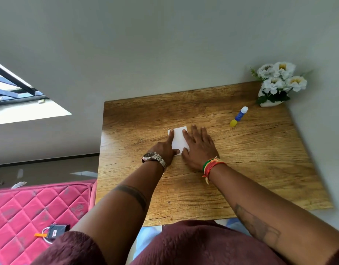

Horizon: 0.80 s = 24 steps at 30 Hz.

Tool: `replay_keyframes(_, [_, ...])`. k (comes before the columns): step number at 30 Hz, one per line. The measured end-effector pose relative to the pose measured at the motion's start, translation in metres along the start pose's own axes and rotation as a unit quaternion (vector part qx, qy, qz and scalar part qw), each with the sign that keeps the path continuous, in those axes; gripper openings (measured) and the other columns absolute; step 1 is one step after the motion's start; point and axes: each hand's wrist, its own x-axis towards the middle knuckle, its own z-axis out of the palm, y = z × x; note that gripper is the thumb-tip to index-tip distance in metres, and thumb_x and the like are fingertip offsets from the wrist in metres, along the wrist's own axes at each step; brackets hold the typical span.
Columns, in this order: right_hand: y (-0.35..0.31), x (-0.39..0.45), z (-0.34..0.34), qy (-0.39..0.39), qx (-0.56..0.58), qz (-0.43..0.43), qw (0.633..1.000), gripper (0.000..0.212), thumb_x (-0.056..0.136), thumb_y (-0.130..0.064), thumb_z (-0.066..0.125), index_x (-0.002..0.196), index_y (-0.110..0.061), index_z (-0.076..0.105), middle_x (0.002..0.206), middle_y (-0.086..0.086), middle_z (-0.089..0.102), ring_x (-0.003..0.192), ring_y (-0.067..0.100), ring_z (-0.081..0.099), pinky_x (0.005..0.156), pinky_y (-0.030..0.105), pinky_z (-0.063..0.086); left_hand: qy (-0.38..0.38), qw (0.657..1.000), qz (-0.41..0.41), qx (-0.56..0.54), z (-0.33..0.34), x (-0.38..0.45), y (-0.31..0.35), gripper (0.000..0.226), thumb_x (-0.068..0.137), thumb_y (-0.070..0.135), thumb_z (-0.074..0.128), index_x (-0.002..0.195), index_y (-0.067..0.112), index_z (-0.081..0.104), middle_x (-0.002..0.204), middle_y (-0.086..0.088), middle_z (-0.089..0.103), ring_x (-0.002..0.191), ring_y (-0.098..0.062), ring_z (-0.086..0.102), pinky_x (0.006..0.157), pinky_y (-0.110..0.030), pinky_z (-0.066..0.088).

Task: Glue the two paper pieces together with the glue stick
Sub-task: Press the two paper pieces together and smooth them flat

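Observation:
A small white paper (178,139) lies flat on the wooden table (251,159); whether it is one piece or two stacked I cannot tell. My left hand (165,150) touches its left edge with the index fingertip and the near corner with the thumb. My right hand (200,146) lies flat, fingers spread, pressing on the paper's right side. A blue glue stick (239,116) with a white cap and yellow base lies on its side to the far right, apart from both hands.
A white vase of white flowers (277,83) stands at the table's far right corner against the grey wall. A pink quilted mattress (31,211) lies left of the table, with a small dark box (56,230) on it.

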Motion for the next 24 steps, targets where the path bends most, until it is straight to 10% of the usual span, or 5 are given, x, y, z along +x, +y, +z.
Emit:
replay_keyframes(4, [-0.011, 0.001, -0.008, 0.105, 0.022, -0.027, 0.994, 0.052, 0.096, -0.032, 0.051, 0.147, -0.022, 0.045, 0.142, 0.014, 0.043, 0.13, 0.035, 0.043, 0.101, 0.047, 0.044, 0.004, 1.0, 0.005, -0.013, 0.0, -0.001, -0.002, 0.088, 0.102, 0.051, 0.051, 0.162, 0.036, -0.011, 0.117, -0.021, 0.07, 0.099, -0.035, 0.068, 0.069, -0.036, 0.045])
replay_keyframes(8, [-0.011, 0.022, -0.015, 0.025, 0.093, -0.059, 0.994, 0.035, 0.1, -0.028, 0.054, 0.133, -0.024, 0.065, 0.13, 0.013, 0.054, 0.121, 0.032, 0.051, 0.098, 0.041, 0.048, 0.005, 1.0, 0.006, -0.016, -0.001, -0.002, -0.003, 0.087, 0.101, 0.052, 0.052, 0.162, 0.036, -0.008, 0.117, -0.021, 0.07, 0.098, -0.035, 0.068, 0.069, -0.036, 0.045])
replay_keyframes(24, [-0.023, -0.007, -0.002, 0.016, -0.112, -0.027, 0.993, 0.064, 0.1, -0.027, 0.04, 0.159, -0.025, 0.016, 0.14, 0.018, 0.042, 0.12, 0.037, 0.047, 0.096, 0.05, 0.041, 0.002, 1.0, 0.008, -0.017, 0.0, 0.0, -0.004, 0.09, 0.101, 0.052, 0.053, 0.161, 0.035, -0.011, 0.117, -0.023, 0.07, 0.101, -0.037, 0.068, 0.077, -0.038, 0.051])
